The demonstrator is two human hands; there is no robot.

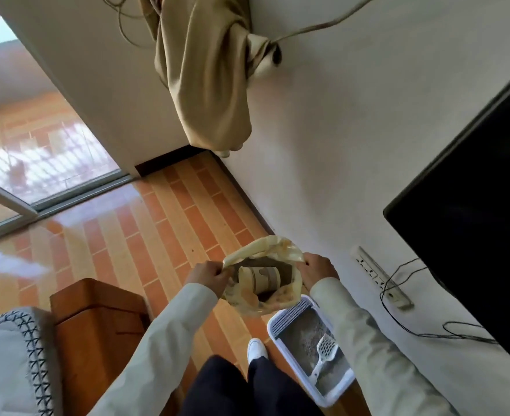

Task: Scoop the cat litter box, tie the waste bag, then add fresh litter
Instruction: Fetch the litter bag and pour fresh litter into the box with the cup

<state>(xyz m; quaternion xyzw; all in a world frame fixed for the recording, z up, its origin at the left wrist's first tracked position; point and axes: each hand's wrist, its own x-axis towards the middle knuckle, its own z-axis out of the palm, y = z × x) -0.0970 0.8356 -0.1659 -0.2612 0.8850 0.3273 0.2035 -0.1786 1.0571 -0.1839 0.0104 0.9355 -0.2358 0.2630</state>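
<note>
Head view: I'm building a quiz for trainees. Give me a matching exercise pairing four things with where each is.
Things:
1. white slotted plastic scoop
2. brown paper cup
3. white power strip
4. yellowish plastic bag

Places:
A. against the wall
B. in the white litter box
C. between left hand and right hand
D. inside the bag

Pairs: 1-B, 2-D, 3-A, 4-C
</note>
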